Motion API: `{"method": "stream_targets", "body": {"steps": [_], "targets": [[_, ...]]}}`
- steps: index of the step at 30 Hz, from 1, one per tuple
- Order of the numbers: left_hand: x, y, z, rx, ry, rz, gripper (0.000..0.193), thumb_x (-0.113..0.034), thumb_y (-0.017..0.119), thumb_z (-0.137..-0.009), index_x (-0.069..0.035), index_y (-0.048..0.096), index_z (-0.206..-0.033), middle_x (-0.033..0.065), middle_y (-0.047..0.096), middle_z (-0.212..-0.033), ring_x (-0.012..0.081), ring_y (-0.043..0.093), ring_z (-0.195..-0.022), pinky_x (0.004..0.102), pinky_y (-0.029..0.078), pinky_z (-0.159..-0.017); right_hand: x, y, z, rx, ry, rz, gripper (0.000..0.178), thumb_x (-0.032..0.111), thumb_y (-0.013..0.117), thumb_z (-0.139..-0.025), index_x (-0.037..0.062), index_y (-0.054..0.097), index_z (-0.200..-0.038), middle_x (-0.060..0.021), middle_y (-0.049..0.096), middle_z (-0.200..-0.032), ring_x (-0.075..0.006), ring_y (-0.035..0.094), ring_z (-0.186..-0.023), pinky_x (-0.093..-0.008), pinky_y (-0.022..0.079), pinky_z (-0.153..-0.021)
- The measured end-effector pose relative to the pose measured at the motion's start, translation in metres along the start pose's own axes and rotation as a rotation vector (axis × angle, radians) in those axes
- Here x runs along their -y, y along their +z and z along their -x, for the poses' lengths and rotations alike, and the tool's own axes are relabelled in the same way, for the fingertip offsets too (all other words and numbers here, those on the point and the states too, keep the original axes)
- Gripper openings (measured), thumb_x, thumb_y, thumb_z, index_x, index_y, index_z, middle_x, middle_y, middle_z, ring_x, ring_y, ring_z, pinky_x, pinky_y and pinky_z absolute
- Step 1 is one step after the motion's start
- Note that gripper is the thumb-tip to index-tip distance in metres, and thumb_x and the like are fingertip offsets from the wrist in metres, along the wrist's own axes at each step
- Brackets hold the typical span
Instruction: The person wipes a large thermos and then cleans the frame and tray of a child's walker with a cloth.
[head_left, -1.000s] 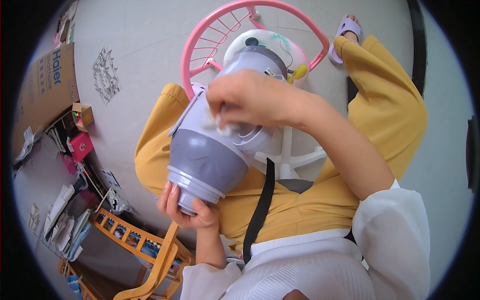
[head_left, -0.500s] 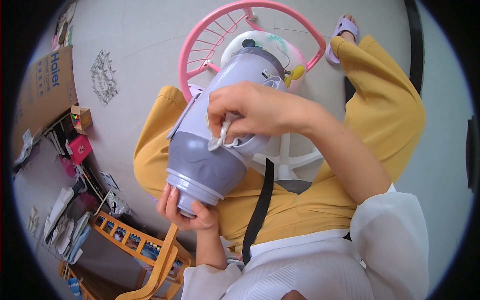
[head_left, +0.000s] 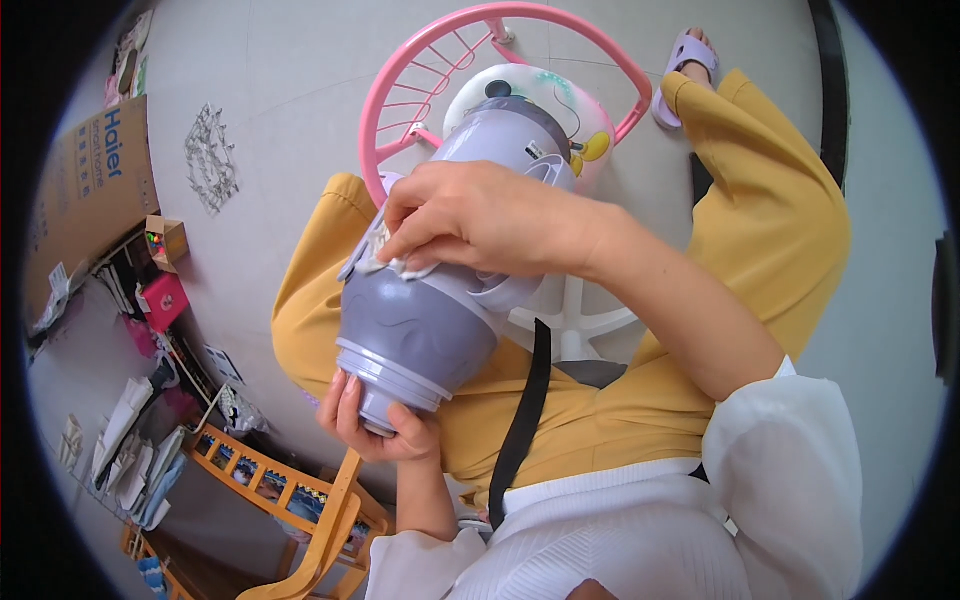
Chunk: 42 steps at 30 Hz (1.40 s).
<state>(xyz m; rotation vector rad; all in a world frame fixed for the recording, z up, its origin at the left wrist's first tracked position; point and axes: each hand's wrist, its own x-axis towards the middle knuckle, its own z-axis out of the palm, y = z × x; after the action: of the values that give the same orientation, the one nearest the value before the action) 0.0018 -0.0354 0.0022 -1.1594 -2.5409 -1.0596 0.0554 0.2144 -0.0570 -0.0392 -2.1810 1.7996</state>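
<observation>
A large lavender and grey-purple thermos flask (head_left: pixel 420 325) lies tilted across my lap, its narrow threaded end toward me and its wide base resting on a small chair. My left hand (head_left: pixel 375 425) is wrapped round the threaded end from below. Pinched in the fingers of my right hand (head_left: pixel 450 220) is a crumpled white cloth (head_left: pixel 395 262), pressed against the flask's side near the seam between the light body and the darker shoulder. A looped handle (head_left: pixel 508 290) sticks out of the flask below my right wrist.
The pink-framed child's chair (head_left: pixel 370 110) with a cartoon-printed seat (head_left: pixel 490 85) stands in front of me. A wooden chair (head_left: pixel 335 520) is near my left arm. Cardboard boxes (head_left: pixel 95 190), papers and bags line the left side. A black strap (head_left: pixel 525 420) lies over my lap.
My right hand has moved the cloth leftward across the flask, from near the handle toward the far left side. My left hand keeps its hold on the threaded end.
</observation>
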Motion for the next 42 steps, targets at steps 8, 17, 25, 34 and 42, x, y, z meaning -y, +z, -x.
{"method": "stream_targets", "body": {"steps": [8,17,25,34,42], "targets": [[-0.001,0.002,0.0,0.027,0.037,0.044,0.038,-0.023,0.053,-0.081,0.002,0.055,-0.109,0.0168,0.05,-0.112,0.0315,0.053,-0.108,0.0462,0.041,-0.097,-0.074,-0.052,0.021,0.053,0.549,0.466,0.017,0.009,0.064,-0.08,0.0052,0.071,-0.095,-0.0111,0.065,-0.089,-0.0283,0.062,-0.083,-0.0354,0.05,-0.077],[0.001,-0.001,-0.001,0.02,0.016,-0.01,0.04,-0.029,0.056,-0.081,-0.001,0.054,-0.109,0.0186,0.051,-0.112,0.0312,0.053,-0.105,0.0429,0.044,-0.092,0.022,-0.007,-0.002,-0.083,0.16,-0.054,0.012,0.009,0.066,-0.076,0.0018,0.066,-0.086,-0.0116,0.064,-0.086,-0.0282,0.063,-0.082,-0.0355,0.049,-0.073],[0.002,0.003,0.0,0.008,0.029,0.036,0.041,-0.03,0.056,-0.081,0.0,0.054,-0.109,0.0186,0.051,-0.112,0.0319,0.053,-0.104,0.0432,0.044,-0.093,-0.026,-0.028,0.023,-0.106,0.407,0.226,0.013,0.003,0.061,-0.076,0.0037,0.068,-0.086,-0.0129,0.064,-0.087,-0.0307,0.063,-0.085,-0.0379,0.05,-0.076],[0.0,-0.002,0.0,0.021,0.012,-0.016,0.041,-0.032,0.056,-0.082,0.0,0.054,-0.109,0.0185,0.051,-0.113,0.0314,0.053,-0.105,0.0439,0.044,-0.092,0.026,-0.016,0.008,0.166,0.167,-0.014,0.014,0.0,0.062,-0.07,0.0013,0.064,-0.084,-0.0125,0.065,-0.084,-0.0309,0.064,-0.085,-0.0381,0.05,-0.072],[0.0,0.001,0.001,0.019,0.004,0.004,0.042,-0.032,0.057,-0.082,0.0,0.055,-0.11,0.0187,0.051,-0.113,0.0319,0.053,-0.106,0.0436,0.043,-0.093,0.007,-0.031,0.011,-0.011,0.166,-0.105,0.016,0.0,0.065,-0.068,0.0008,0.064,-0.084,-0.0112,0.062,-0.081,-0.0284,0.063,-0.081,-0.0373,0.05,-0.071]]}}
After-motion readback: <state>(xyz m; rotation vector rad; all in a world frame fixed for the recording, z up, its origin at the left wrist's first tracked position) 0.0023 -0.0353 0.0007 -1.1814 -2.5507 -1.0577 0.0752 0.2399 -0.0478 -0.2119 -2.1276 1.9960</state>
